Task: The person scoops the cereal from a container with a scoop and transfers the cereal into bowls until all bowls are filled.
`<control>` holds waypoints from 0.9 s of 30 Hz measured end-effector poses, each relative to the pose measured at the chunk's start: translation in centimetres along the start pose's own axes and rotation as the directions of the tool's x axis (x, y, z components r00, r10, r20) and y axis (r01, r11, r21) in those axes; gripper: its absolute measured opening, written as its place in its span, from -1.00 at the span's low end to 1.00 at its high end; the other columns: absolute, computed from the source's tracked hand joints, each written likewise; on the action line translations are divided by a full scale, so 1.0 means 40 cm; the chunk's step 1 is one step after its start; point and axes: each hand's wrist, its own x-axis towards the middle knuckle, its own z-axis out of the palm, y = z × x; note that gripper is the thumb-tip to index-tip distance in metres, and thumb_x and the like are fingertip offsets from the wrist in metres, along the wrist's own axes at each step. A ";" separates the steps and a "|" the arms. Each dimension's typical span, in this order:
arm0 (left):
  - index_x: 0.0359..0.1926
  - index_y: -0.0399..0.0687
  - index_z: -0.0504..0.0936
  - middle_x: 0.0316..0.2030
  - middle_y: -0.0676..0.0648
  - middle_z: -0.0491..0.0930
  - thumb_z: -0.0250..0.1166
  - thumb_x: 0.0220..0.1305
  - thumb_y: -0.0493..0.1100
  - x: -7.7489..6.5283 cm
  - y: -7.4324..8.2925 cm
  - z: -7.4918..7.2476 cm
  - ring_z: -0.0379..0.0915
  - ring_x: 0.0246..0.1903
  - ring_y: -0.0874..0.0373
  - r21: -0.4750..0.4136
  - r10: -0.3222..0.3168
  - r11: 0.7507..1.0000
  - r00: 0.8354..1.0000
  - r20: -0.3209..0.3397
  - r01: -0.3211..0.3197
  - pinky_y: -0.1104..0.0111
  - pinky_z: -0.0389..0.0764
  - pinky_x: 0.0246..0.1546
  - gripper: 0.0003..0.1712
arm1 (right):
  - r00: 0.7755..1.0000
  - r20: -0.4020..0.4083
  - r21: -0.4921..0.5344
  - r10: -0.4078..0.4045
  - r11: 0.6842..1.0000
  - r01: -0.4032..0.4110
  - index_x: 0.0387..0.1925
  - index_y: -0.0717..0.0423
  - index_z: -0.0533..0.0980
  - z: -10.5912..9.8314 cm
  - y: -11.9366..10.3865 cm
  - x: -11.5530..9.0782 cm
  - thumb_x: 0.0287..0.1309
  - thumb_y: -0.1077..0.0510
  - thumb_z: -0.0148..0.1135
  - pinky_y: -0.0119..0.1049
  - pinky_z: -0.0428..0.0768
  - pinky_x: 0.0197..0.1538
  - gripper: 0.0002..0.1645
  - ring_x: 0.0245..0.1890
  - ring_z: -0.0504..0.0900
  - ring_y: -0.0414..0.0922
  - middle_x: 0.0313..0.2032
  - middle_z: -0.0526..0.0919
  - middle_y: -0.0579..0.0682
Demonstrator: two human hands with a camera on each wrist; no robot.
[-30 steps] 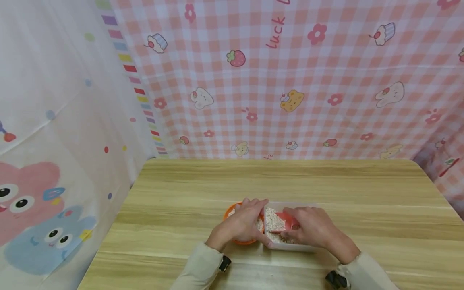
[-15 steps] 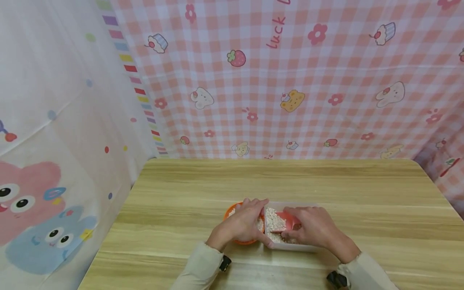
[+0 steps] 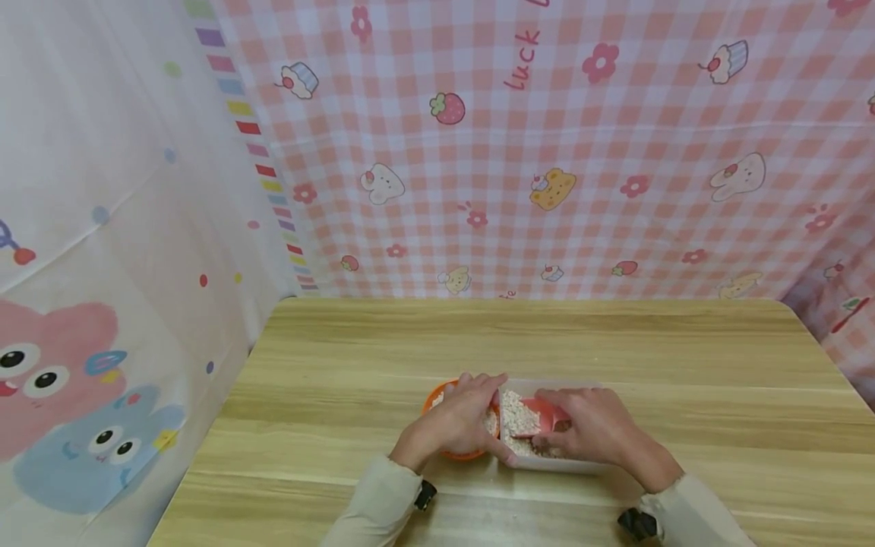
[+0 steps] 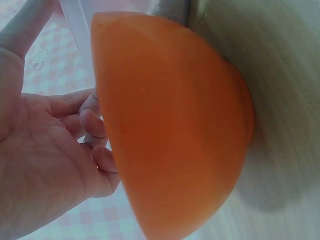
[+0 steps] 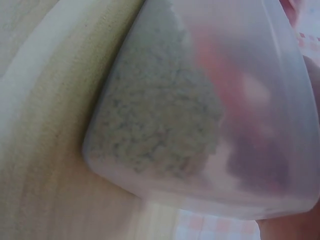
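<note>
A translucent white box (image 3: 567, 465) holding oats stands on the table, right beside an orange bowl (image 3: 431, 398) that also has oats in it. My left hand (image 3: 454, 422) reaches over the bowl and grips the left end of the box, thumb at the front corner and a finger at the back one. Inside the box, my right hand (image 3: 593, 425) holds a red scoop (image 3: 542, 413) bearing a heap of oats (image 3: 517, 414). In the right wrist view, oats (image 5: 160, 120) and the blurred red scoop show through the box wall. The left wrist view shows the bowl's outside (image 4: 165, 125).
The wood-grain table (image 3: 342, 342) extends around the bowl and box. A pink checked cloth (image 3: 506, 152) hangs behind it, and a white cartoon-printed cloth (image 3: 164, 220) hangs at the left. Dark wrist cameras sit on both sleeves.
</note>
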 end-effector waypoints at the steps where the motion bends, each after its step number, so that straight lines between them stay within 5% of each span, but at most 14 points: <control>1: 0.52 -0.01 0.15 0.30 0.02 0.39 0.60 -0.21 0.29 0.000 0.000 0.000 0.21 0.23 0.08 0.001 0.000 1.000 1.000 -0.001 0.000 0.14 0.22 0.29 0.33 | 1.000 0.001 0.002 -0.004 1.000 0.004 0.10 0.08 0.61 -0.002 0.000 0.000 -0.06 -0.30 0.47 -0.40 0.27 -0.51 -0.23 -0.59 0.24 -0.37 -0.40 0.67 -0.21; 7: 0.52 0.00 0.15 0.23 0.06 0.42 0.61 -0.23 0.29 0.000 0.001 0.002 0.21 0.14 0.13 -0.003 -0.009 1.000 1.000 -0.001 0.009 0.19 0.24 0.24 0.34 | 1.000 0.020 0.028 -0.006 1.000 0.006 0.11 0.06 0.61 -0.017 0.000 -0.002 -0.05 -0.32 0.46 -0.42 0.25 -0.51 -0.22 -0.59 0.24 -0.39 -0.48 0.56 -0.30; 11: 0.52 0.01 0.15 0.24 0.06 0.42 0.61 -0.23 0.28 0.000 0.001 0.000 0.20 0.16 0.12 -0.015 -0.013 1.000 1.000 0.001 0.013 0.18 0.23 0.25 0.33 | 1.000 0.003 0.047 -0.012 0.999 0.012 0.09 0.07 0.62 -0.023 0.001 -0.006 -0.05 -0.32 0.46 -0.44 0.28 -0.49 -0.24 -0.55 0.29 -0.40 -0.34 0.68 -0.21; 18: 0.51 -0.01 0.16 -0.12 0.16 0.43 0.62 -0.22 0.27 -0.002 -0.002 0.000 0.19 0.01 0.17 -0.029 -0.004 1.000 1.000 0.001 0.004 0.22 0.24 0.17 0.32 | 0.999 -0.046 0.062 -0.007 0.998 0.010 0.08 0.07 0.63 -0.029 0.003 -0.020 -0.07 -0.34 0.46 -0.44 0.36 -0.44 -0.21 -0.51 0.37 -0.41 -0.17 0.75 -0.09; 27: 0.51 -0.01 0.16 -0.15 0.17 0.41 0.62 -0.24 0.27 -0.004 -0.002 -0.002 0.17 -0.03 0.18 -0.044 0.001 0.999 1.000 -0.003 -0.002 0.26 0.23 0.11 0.33 | 0.994 -0.106 0.113 -0.012 0.993 0.024 0.07 0.03 0.64 -0.031 0.012 -0.033 -0.09 -0.35 0.48 -0.43 0.40 -0.41 -0.24 -0.48 0.40 -0.42 -0.11 0.75 -0.07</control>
